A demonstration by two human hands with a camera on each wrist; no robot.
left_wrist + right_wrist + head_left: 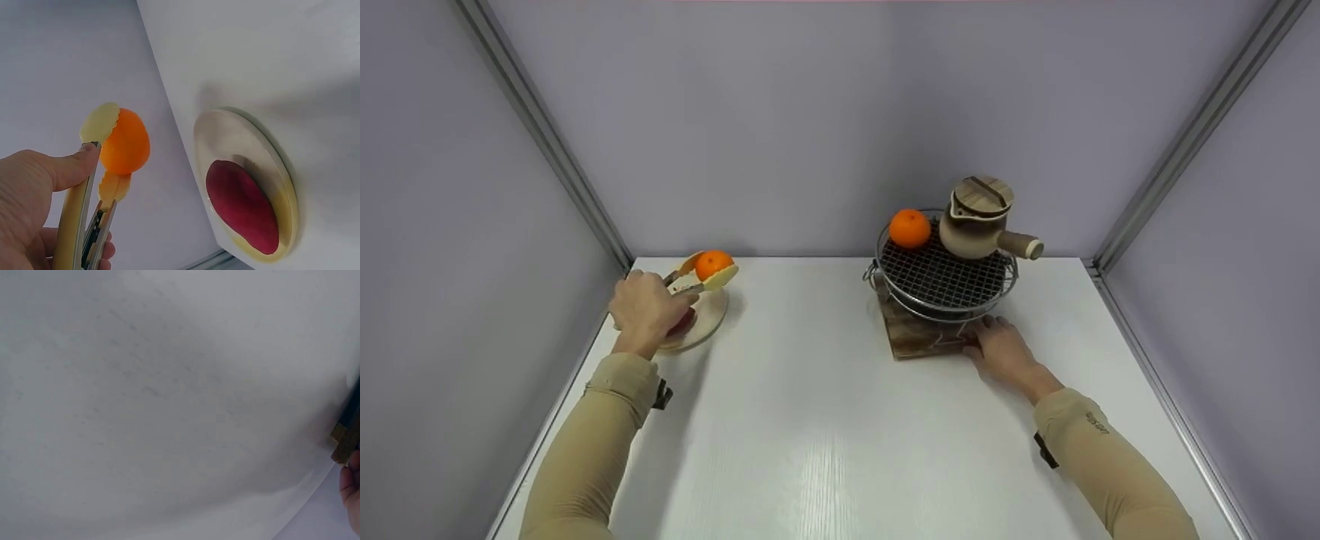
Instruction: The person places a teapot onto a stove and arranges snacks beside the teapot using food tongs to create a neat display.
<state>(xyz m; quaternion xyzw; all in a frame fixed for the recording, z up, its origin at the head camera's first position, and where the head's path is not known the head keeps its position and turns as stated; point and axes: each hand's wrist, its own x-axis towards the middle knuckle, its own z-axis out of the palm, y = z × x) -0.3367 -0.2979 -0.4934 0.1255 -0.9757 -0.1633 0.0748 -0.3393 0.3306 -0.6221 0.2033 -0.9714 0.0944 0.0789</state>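
A person's two arms in tan sleeves reach over a white table (825, 420) inside a booth with pale purple walls. The landmark is a round wire grill (945, 276) standing on a dark wooden block (919, 337) toward the back right of the table.

On the grill's back left edge sits a whole orange (910, 228). On its back right part stands a clay pot (976, 225) with a wooden lid and a side handle pointing right.

The right hand (1003, 351) lies just in front of the grill, fingers straight and relaxed, fingertips touching the front right corner of the wooden block. It holds nothing. The right wrist view shows mostly bare table, with a sliver of the block and the hand at the right edge.

Well to the left of the grill, near the table's left edge, the left hand (649, 307) grips a pair of tongs (84, 219), thumb pressed on the upper arm. The pale scalloped tips of the tongs clamp a second orange (126, 142), held in the air above the back edge of a cream round plate (275, 169). On the plate lies a dark red fruit (242, 205), partly hidden by the left hand in the head view.
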